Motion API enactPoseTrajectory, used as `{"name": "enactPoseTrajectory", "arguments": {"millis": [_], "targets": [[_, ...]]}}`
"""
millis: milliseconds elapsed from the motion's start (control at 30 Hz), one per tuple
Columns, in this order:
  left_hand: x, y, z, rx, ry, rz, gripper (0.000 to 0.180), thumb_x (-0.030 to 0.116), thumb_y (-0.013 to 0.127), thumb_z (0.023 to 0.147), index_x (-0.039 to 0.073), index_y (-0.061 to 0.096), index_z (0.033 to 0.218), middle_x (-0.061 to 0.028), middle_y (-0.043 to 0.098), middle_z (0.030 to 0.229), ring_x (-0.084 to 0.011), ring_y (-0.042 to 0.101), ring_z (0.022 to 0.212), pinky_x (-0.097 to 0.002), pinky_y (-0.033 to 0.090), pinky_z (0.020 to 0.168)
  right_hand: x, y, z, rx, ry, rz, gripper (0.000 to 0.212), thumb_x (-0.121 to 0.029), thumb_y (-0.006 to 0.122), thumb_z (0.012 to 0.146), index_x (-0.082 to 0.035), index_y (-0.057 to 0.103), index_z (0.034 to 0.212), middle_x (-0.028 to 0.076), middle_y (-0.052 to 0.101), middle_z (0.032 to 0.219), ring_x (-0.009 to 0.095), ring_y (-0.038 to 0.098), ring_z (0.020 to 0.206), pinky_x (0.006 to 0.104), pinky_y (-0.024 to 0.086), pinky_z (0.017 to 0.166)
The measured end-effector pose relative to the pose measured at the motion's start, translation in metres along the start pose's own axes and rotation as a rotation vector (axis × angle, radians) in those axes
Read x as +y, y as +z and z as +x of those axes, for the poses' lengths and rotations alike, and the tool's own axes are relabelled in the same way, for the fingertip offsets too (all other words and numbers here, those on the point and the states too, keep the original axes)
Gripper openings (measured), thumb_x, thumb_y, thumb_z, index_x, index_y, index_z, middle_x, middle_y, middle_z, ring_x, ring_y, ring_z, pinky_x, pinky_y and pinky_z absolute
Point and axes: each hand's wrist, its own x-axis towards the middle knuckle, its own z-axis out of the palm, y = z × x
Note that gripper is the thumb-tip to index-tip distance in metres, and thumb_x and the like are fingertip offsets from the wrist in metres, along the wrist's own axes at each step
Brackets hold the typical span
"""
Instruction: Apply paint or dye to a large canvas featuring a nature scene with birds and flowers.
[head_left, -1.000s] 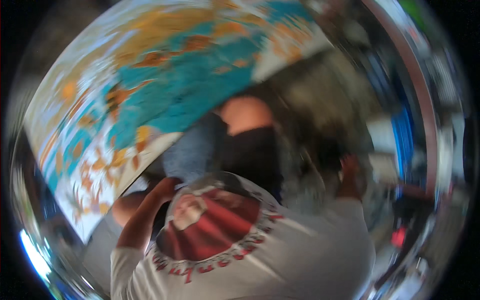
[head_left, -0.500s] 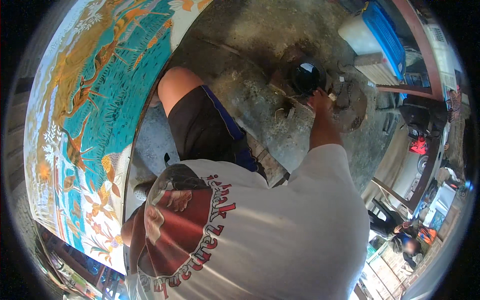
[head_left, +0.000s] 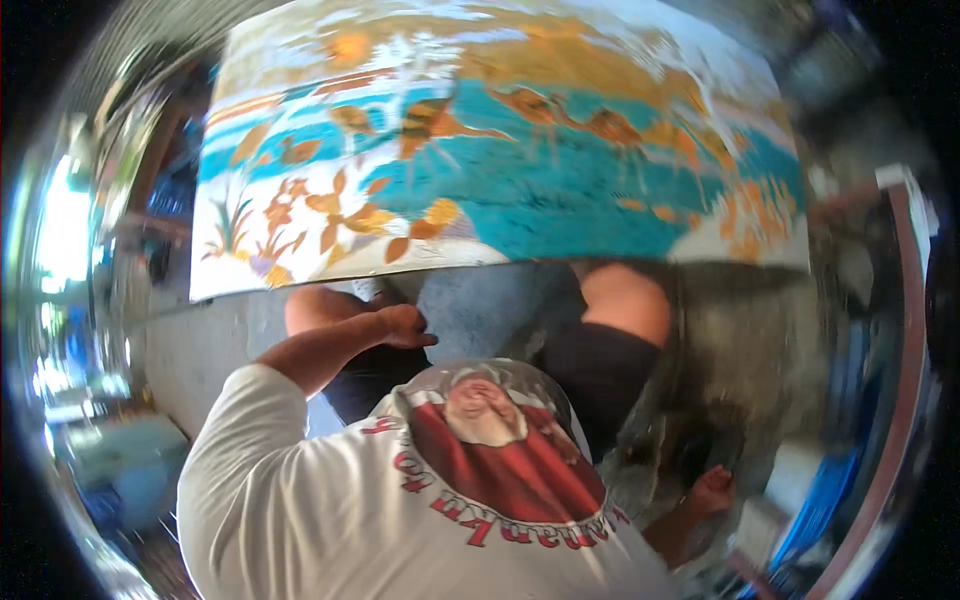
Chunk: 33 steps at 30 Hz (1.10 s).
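Note:
In front of me lies a large cloth (head_left: 560,220) painted with brown long-legged birds, teal water, and orange and brown plants. Its near edge hangs just over my knees. My left hand (head_left: 405,327) rests above my left thigh, fingers loosely extended and nothing visible in them. Low at my right side is my right hand (head_left: 712,490), blurred, its fingers drawn together; what they hold, if anything, cannot be made out. Close to it on the floor is a dark round pan or pot (head_left: 690,445), mostly lost in shadow and blur.
A white box with a blue lid (head_left: 815,510) stands right of my right hand. Farther right runs a reddish-brown post or beam (head_left: 910,270). A pale greenish container (head_left: 125,455) is at the far left. Grey concrete floor (head_left: 190,355) shows beside my left leg.
My view has swung left from the black pan to the cloth, which now spreads across the front. My left hand has come into view. My right hand appears slightly away from the pan.

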Motion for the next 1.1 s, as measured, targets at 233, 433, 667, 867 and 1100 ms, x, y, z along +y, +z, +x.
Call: {"name": "enactPoseTrajectory", "arguments": {"millis": [233, 433, 667, 867, 1100], "targets": [[-0.029, -0.023, 0.003, 0.072, 0.154, -0.166, 0.067, 0.062, 0.05, 0.091, -0.002, 0.07, 0.084, -0.0246, 0.068, 0.087, -0.0416, 0.064, 0.085, -0.0491, 0.048, 0.08, 0.109, 0.319, 0.143, -0.276, 0.057, 0.012, 0.022, -0.022, 0.056, 0.096, -0.001, 0.064, 0.096, 0.008, 0.065, 0.084, 0.022, 0.061, 0.079, 0.0365, 0.053, 0.076], [-0.026, -0.055, 0.019, -0.195, 0.148, -0.299, 0.074, 0.068, 0.051, 0.089, -0.002, 0.071, 0.084, -0.0158, 0.067, 0.078, -0.0297, 0.064, 0.074, -0.0456, 0.051, 0.075, 0.294, 0.605, 0.151, -0.728, 0.406, -0.114, 0.036, -0.026, 0.052, 0.1, -0.004, 0.057, 0.129, 0.003, 0.059, 0.092, 0.015, 0.055, 0.079, 0.0297, 0.048, 0.071], [-0.023, -0.047, 0.032, -0.347, 0.246, -0.287, 0.072, 0.065, 0.059, 0.084, -0.006, 0.07, 0.094, -0.0176, 0.069, 0.086, -0.0298, 0.066, 0.074, -0.0429, 0.053, 0.071, 0.565, 0.822, 0.11, -0.921, 0.507, -0.359, 0.03, -0.024, 0.056, 0.099, -0.004, 0.062, 0.121, 0.009, 0.07, 0.095, 0.016, 0.063, 0.074, 0.0336, 0.056, 0.071], [-0.021, -0.1, -0.008, -0.114, 0.474, -0.148, 0.057, 0.053, 0.056, 0.088, 0.0, 0.074, 0.096, -0.0203, 0.072, 0.098, -0.0367, 0.069, 0.091, -0.0467, 0.052, 0.081, 0.763, 0.91, 0.091, -1.003, 0.4, -0.594, 0.025, -0.018, 0.054, 0.1, -0.005, 0.061, 0.12, 0.012, 0.069, 0.097, 0.019, 0.065, 0.066, 0.0345, 0.06, 0.062], [-0.027, -0.117, -0.054, 0.144, 0.35, -0.274, 0.035, 0.036, 0.063, 0.085, 0.005, 0.075, 0.096, -0.0181, 0.073, 0.097, -0.0343, 0.071, 0.094, -0.0518, 0.053, 0.078, 0.886, 0.944, 0.061, -0.995, 0.223, -0.882, 0.029, -0.022, 0.051, 0.102, -0.001, 0.058, 0.12, 0.014, 0.069, 0.103, 0.022, 0.067, 0.069, 0.0336, 0.059, 0.059]]}}
